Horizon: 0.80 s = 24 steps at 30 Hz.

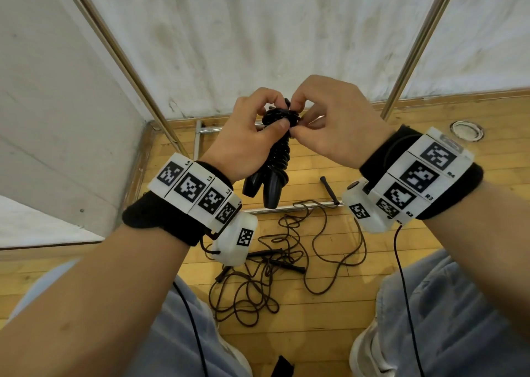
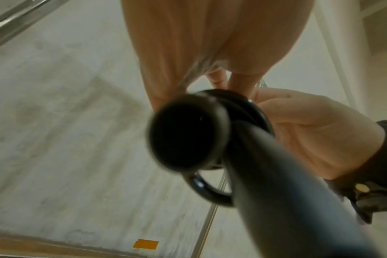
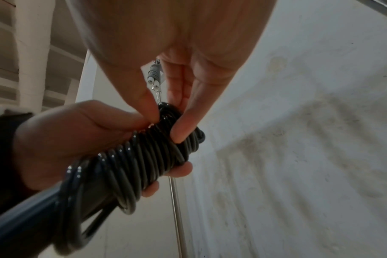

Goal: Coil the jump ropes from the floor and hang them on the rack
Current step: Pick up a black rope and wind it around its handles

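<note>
A black jump rope is wound into a tight coil, and its two handles hang down side by side. My left hand grips the upper part of the coil, thumb on the front. At the coil's top end, my right hand pinches the rope between thumb and fingertips. In the left wrist view a handle's butt end fills the middle. Thin brown ropes lie tangled on the wooden floor below. The rack's metal poles rise on either side.
The rack's base bar lies on the floor near the wall corner. A loose black handle rests by the front bar. A round floor socket sits at right. My knees and shoes flank the tangle.
</note>
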{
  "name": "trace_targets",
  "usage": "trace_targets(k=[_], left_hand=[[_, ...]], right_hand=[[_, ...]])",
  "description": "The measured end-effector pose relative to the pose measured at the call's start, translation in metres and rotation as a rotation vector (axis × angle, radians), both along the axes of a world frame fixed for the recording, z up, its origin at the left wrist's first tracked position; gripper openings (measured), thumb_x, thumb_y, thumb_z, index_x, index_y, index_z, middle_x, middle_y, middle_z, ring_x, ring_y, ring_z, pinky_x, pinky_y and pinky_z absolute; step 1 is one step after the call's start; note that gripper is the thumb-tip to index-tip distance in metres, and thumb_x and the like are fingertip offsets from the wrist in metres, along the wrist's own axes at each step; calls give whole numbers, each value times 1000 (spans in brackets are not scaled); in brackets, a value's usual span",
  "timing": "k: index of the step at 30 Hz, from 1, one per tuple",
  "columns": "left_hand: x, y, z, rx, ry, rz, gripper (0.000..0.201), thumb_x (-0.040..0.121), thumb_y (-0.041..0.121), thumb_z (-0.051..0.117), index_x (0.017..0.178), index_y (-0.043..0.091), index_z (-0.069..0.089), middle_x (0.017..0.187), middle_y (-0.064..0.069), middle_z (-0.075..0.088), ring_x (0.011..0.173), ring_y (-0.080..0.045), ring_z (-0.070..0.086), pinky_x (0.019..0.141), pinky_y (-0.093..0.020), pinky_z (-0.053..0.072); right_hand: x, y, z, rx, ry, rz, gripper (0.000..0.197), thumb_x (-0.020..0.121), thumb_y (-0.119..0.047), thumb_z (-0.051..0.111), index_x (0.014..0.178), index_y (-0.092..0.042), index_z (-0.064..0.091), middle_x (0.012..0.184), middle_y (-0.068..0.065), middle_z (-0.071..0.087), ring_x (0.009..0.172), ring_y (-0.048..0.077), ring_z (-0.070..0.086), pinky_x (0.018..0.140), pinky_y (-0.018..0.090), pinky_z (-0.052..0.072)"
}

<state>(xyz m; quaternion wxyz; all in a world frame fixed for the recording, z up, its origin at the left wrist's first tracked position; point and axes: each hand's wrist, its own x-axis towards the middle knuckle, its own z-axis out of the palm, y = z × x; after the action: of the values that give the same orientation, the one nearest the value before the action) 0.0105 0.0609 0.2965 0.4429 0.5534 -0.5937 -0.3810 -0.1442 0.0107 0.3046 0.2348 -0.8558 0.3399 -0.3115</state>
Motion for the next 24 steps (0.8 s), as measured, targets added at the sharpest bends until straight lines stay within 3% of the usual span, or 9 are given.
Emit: trace_targets(k=[3, 5, 7, 10, 12, 15, 19, 24], left_hand=[[-1, -1, -2, 19, -12, 6, 17, 93, 3, 54, 96, 19, 53, 105, -13, 47, 95, -31, 58, 79, -45, 56], [-2, 0, -2, 9, -30, 2, 12, 93, 0, 53, 97, 11, 54, 90, -3, 53, 80, -16, 60, 69, -31, 55], [-3, -1, -3, -4, -46, 19, 10, 93, 0, 53, 97, 9, 54, 87, -2, 52, 69, -9, 55, 63, -26, 51], [-2, -3, -3, 3, -34, 58, 17, 93, 4, 55, 91, 21, 53, 103, -11, 49, 86, -30, 57, 78, -42, 53], [-2, -4, -2, -4, 9, 78, 22, 93, 5, 55, 88, 26, 52, 101, -7, 51, 96, -42, 56, 85, -50, 52], [-4, -3, -1, 2, 50, 70, 18, 93, 7, 55, 91, 25, 53, 95, -1, 52, 93, -33, 56, 84, -48, 52], [-5, -5, -2, 17, 52, 58, 15, 94, 8, 55, 92, 23, 53, 97, -2, 52, 102, -42, 58, 86, -52, 53], [-4, -5, 0, 1, 43, 33, 18, 94, 9, 54, 93, 27, 54, 110, -13, 49, 83, -25, 59, 71, -36, 53]], right_hand=[[-1, -3, 0, -14, 36, 14, 7, 81, -10, 63, 87, -12, 59, 89, -4, 52, 73, 19, 65, 65, 23, 50], [1, -1, -1, -65, 93, 30, 7, 78, -4, 59, 82, -9, 62, 85, -4, 50, 71, 18, 57, 61, 18, 38], [3, -1, -3, -80, 116, 20, 8, 77, -3, 58, 78, -9, 63, 84, -2, 49, 72, 20, 54, 62, 21, 36], [3, -2, -3, 70, -25, -16, 16, 78, -6, 65, 89, -16, 59, 94, -4, 53, 76, 17, 63, 67, 24, 51], [4, -3, -3, 96, -48, -17, 22, 77, -10, 70, 95, -14, 59, 98, -4, 53, 77, 15, 65, 71, 24, 54], [5, -4, -4, 79, -33, -52, 22, 77, -15, 73, 95, -15, 59, 100, -4, 53, 78, 15, 65, 72, 24, 53], [1, -9, -4, 97, -7, -55, 20, 81, -15, 70, 97, -18, 59, 100, -6, 52, 77, 10, 65, 66, 8, 45], [0, -7, -2, -36, 75, -78, 21, 82, -22, 68, 100, -13, 62, 96, -5, 52, 79, 15, 64, 78, 29, 52]])
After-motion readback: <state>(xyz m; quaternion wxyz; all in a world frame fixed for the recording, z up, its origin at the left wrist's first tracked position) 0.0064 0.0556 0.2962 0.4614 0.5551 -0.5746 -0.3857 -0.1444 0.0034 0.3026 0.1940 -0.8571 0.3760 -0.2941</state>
